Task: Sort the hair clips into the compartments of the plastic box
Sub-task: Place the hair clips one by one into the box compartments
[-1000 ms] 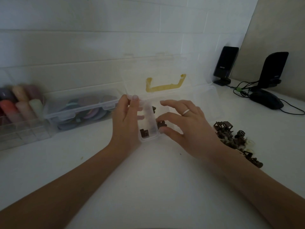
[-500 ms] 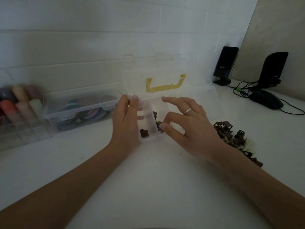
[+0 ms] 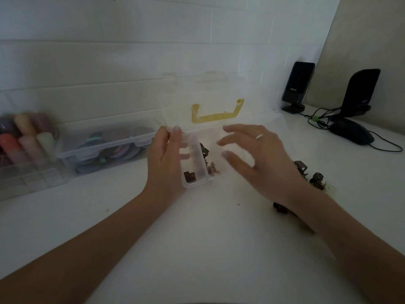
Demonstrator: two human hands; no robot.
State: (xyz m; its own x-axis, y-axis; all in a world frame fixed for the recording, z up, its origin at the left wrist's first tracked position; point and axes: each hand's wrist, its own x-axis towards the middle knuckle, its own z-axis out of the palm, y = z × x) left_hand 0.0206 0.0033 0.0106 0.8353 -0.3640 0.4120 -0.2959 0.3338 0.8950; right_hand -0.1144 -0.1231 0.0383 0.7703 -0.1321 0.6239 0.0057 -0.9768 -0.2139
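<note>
A clear plastic box (image 3: 282,128) with a yellow handle (image 3: 215,117) on its raised lid stands in the middle of the white table. My left hand (image 3: 164,159) grips the box's left end, thumb on the rim. A dark brown clip (image 3: 189,176) lies in the near left compartment. Other brown clips (image 3: 208,161) lie in the compartment beside it. My right hand (image 3: 258,159) hovers over the box with fingers spread and nothing in it. A pile of brown hair clips (image 3: 311,174) lies on the table to the right, partly hidden by my right wrist.
A clear lidded box of coloured discs (image 3: 105,148) and a clear organiser with pastel rolls (image 3: 24,145) stand at the left by the wall. Two black speakers (image 3: 298,86), a mouse (image 3: 350,130) and cables sit at the far right. One clip (image 3: 279,208) lies under my right forearm.
My right hand let go of a clip into the box, opened its fingers and lifted up and to the right. The left hand kept its hold on the box.
</note>
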